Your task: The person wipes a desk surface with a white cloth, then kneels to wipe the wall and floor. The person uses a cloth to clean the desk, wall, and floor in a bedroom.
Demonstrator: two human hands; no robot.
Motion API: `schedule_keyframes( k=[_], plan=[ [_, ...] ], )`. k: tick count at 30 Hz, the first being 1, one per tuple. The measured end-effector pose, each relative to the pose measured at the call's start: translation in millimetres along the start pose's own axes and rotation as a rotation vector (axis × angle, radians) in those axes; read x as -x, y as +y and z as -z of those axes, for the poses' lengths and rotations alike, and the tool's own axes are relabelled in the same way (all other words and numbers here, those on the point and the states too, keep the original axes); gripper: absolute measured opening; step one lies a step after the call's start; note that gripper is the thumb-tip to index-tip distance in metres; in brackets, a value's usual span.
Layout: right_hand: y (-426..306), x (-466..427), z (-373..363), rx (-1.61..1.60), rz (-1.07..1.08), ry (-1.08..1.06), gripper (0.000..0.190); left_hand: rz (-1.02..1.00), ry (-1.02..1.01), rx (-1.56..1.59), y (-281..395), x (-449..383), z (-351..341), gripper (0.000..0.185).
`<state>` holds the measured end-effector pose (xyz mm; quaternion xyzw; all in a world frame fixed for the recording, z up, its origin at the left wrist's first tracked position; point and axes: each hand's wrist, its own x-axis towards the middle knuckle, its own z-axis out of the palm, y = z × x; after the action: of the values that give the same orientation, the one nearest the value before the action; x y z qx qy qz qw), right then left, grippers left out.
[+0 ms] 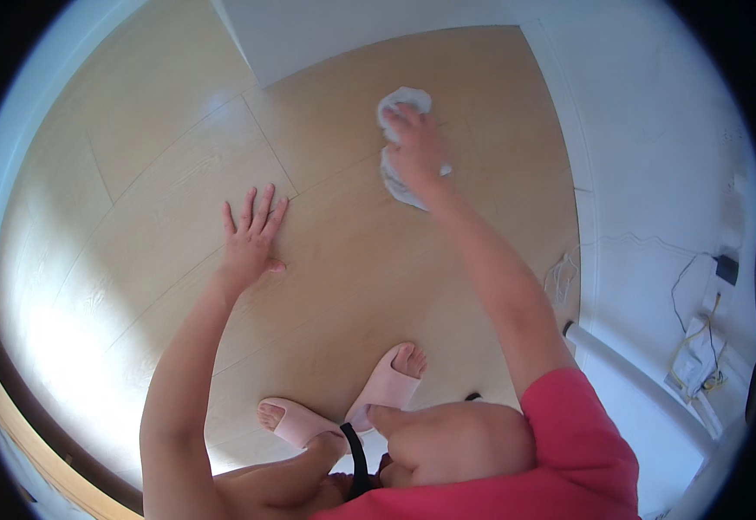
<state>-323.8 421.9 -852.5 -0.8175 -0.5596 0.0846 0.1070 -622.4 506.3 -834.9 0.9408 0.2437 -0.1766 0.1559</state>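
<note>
My right hand [414, 146] presses a crumpled white cloth [399, 175] against the light wood-plank floor [339, 260], towards the upper middle of the head view. It is slightly blurred, and part of the cloth shows above and below the fingers. Lower and to the left, my left hand [251, 240] rests palm down on the floor with its fingers spread and nothing in it.
Pink slippers [384, 390] are on my feet, close below. A white wall corner [261, 71] juts in at the top. At right are a white cable [563, 276], a wall with wires and an adapter [726, 270], and a white tubular frame [638, 383]. A wooden edge [27, 448] curves at lower left.
</note>
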Motion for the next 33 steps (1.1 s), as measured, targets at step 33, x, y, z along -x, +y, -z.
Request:
schedule_keyframes(
  k=[33],
  plan=[
    [229.5, 64.3, 20.7, 0.031, -0.188, 0.365, 0.055, 0.041, -0.131, 0.134, -3.9, 4.0, 5.4, 0.127]
  ],
)
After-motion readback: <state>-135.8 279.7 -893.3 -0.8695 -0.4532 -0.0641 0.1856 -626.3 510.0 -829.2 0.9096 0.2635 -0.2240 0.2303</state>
